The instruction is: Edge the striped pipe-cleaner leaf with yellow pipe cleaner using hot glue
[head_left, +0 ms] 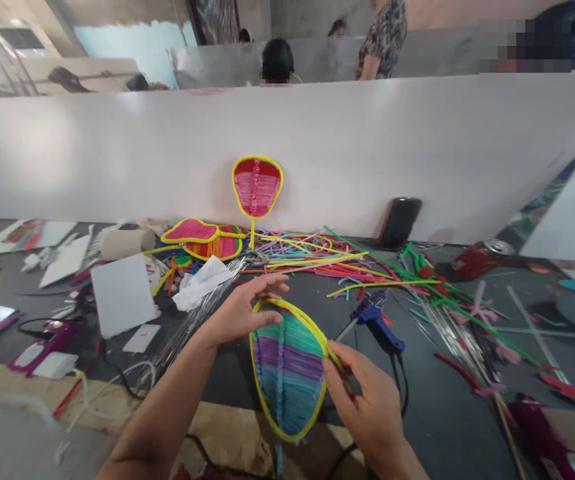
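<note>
Over the front edge of the table I have a leaf-shaped pipe-cleaner piece, striped green, purple and blue, with a yellow rim and a raised blue midrib that runs down into a stem. My left hand grips its top, thumb on the front face and fingers behind the rim. At the right edge, my right hand pinches the yellow rim, where a yellow pipe cleaner shows doubled; its far end is hidden by the fingers. A blue glue gun lies just beyond my right hand.
A pink-and-red paddle with yellow rim stands against the white partition. Loose pipe cleaners and metal wires cover the table. A phone, a drink can and a white card are around. People sit or stand beyond.
</note>
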`<move>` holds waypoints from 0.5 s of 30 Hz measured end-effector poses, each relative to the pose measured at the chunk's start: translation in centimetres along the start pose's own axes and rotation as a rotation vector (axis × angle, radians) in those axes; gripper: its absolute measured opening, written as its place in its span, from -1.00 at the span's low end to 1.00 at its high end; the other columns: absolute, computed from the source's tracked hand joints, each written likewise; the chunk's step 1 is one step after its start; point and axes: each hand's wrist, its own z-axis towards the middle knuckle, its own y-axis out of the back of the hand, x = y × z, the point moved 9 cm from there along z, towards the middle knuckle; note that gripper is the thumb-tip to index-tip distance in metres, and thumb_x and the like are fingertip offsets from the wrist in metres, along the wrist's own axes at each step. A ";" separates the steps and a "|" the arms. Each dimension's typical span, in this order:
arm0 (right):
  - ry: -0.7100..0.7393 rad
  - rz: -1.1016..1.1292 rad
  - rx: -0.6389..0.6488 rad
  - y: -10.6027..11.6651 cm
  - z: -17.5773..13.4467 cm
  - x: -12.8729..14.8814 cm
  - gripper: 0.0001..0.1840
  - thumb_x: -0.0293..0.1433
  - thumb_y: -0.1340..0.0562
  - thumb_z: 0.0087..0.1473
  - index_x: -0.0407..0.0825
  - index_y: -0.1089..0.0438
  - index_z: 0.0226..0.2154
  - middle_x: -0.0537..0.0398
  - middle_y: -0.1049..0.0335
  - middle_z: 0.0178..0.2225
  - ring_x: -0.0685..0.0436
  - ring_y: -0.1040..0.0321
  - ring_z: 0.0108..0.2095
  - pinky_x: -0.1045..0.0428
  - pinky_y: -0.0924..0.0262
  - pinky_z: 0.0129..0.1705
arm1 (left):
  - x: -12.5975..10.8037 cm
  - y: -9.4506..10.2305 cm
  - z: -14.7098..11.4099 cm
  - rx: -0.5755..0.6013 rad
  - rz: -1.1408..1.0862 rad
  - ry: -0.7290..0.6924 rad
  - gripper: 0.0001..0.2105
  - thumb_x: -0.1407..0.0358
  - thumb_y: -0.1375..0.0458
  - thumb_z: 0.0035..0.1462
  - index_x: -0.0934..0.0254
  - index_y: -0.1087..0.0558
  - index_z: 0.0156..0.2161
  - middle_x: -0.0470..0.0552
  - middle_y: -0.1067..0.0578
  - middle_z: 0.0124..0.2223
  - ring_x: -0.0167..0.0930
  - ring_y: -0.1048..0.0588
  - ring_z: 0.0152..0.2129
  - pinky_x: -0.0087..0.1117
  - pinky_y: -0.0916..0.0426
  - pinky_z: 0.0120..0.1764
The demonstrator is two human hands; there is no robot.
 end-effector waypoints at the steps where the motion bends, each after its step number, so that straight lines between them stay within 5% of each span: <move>1: -0.004 -0.001 -0.003 0.0 -0.1 -0.1 -0.83 -0.38 -0.16 0.16 -0.06 -0.42 -0.20 0.07 -0.56 -0.40 -0.05 -0.51 -0.46 0.11 -0.39 -0.38 | -0.1 0.1 -0.1 -0.011 0.012 -0.005 -0.50 0.33 -0.31 -0.02 0.33 -0.36 0.06 0.14 -0.52 -0.05 -0.34 -0.54 -0.19 -0.38 -0.43 -0.11; 7: -0.037 -0.002 -0.016 0.3 -0.6 -0.9 -0.81 -0.34 -0.15 0.18 -0.05 -0.43 -0.21 0.08 -0.55 -0.42 -0.05 -0.50 -0.47 0.12 -0.39 -0.39 | -0.9 0.7 -0.7 -0.134 0.233 -0.069 -0.88 0.35 -0.20 0.11 0.33 -0.51 -0.25 0.03 -0.57 -0.28 -0.40 -0.52 -0.31 -0.45 -0.39 -0.21; 15: -0.056 -0.012 -0.026 0.6 -1.5 -1.3 -0.80 -0.33 -0.16 0.18 -0.07 -0.42 -0.21 0.07 -0.56 -0.40 -0.05 -0.51 -0.45 0.13 -0.39 -0.36 | -2.6 0.1 -0.9 -0.187 0.314 -0.203 -0.90 0.41 -0.14 0.15 0.30 -0.51 -0.34 -0.03 -0.56 -0.38 -0.46 -0.52 -0.41 -0.52 -0.37 -0.30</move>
